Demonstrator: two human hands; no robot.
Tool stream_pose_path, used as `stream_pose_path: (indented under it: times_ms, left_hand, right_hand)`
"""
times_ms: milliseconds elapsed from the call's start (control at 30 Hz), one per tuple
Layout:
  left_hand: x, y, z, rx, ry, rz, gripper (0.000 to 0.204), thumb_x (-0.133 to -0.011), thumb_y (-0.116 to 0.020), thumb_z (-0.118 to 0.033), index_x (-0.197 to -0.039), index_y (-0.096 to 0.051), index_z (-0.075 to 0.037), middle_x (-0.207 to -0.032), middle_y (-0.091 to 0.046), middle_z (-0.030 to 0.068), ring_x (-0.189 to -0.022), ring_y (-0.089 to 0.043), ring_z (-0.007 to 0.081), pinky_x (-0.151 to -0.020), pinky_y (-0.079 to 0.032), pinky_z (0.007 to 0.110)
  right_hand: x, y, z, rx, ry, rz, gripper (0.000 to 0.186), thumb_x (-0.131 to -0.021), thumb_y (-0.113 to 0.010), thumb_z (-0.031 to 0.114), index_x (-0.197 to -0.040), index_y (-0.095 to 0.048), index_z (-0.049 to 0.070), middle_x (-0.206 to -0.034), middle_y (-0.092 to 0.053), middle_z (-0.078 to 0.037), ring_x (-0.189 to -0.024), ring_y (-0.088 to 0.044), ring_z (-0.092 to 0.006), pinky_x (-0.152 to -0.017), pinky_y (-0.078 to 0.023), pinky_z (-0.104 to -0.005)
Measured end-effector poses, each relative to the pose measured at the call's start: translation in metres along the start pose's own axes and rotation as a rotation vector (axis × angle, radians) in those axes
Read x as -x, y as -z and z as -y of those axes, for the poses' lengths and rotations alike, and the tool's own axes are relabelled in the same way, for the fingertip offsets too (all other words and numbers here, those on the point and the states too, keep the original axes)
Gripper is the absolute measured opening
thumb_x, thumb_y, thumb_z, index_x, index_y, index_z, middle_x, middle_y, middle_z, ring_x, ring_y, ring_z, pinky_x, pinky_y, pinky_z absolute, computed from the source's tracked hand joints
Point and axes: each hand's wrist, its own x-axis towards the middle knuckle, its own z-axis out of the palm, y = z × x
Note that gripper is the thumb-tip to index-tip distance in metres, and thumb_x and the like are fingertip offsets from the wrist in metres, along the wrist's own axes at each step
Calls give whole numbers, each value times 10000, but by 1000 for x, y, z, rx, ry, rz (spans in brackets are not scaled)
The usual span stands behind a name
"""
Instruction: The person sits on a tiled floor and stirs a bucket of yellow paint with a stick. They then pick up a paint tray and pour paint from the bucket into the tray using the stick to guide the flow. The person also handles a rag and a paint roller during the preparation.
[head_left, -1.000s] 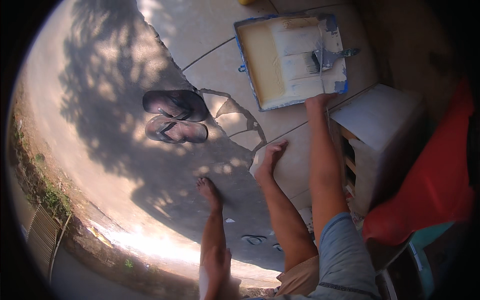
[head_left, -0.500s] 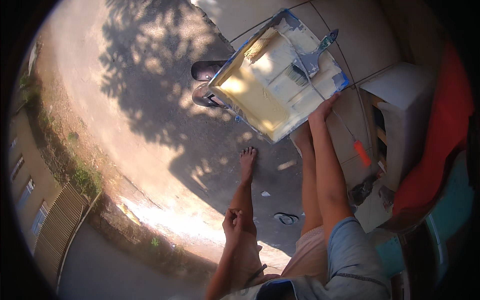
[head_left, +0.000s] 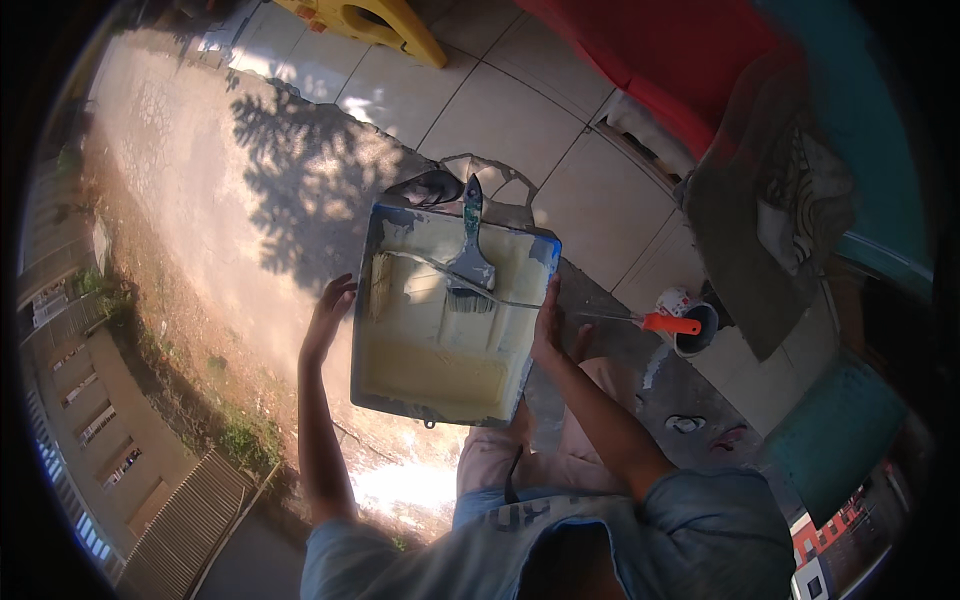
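Observation:
A paint tray (head_left: 430, 385) coated with cream paint is held up in front of me. My right hand (head_left: 548, 320) grips its right rim. Beside the left rim is my left hand (head_left: 335, 305), fingers extended toward the edge; contact is hard to make out. Across the tray lies a flat paintbrush (head_left: 470, 250), bristles inside and handle over the far rim. A paint roller (head_left: 381, 285) rests at the left inside. Its wire frame passes over the brush and the right rim to an orange handle (head_left: 672, 323).
Past the orange handle stands a patterned pot (head_left: 680, 300). A light flip-flop (head_left: 685, 423) lies on the ground, and dark footwear (head_left: 430, 188) sits beyond the tray. Pale floor tiles (head_left: 520, 110) spread ahead, with a yellow plastic piece (head_left: 400, 30) and red cloth (head_left: 660, 50).
The tray has come closer to my body and turned to sit squarer. My left hand has risen from near my leg to the tray's left side. My view has swung round.

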Motion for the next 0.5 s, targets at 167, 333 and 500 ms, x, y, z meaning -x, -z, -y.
stream_pose_path:
  times_ms: [167, 333, 500]
  left_hand:
    - [22, -91, -19, 329, 267, 244, 721, -1083, -387, -509, -1589, -249, -15, -1592, -361, 113, -1438, -380, 230, -1187, -320, 367]
    - [92, -254, -63, 131, 114, 136, 798, -1062, -312, -616, -1601, -227, -34, -1581, -359, 134, -1438, -366, 251, -1178, -316, 386]
    - [118, -458, -120, 485, 61, 542, 787, -1029, -356, -661, -1546, -359, -67, -1481, -491, 122, -1313, -527, 266, -1062, -480, 414]
  right_hand:
    - [43, 102, -20, 67, 106, -172, 902, -956, -437, 750, -1310, -589, -65, -1332, -603, -217, -1270, -554, -315, -1049, -418, -404]
    - [82, 269, -23, 28, 249, -168, 884, -961, -409, 756, -1152, -676, -66, -1057, -700, -223, -1058, -643, -288, -915, -467, -406]
    - [110, 474, 28, -108, 148, -123, 942, -917, -471, 782, -1442, -523, 3, -1423, -566, -153, -1268, -548, -263, -1072, -415, -364]
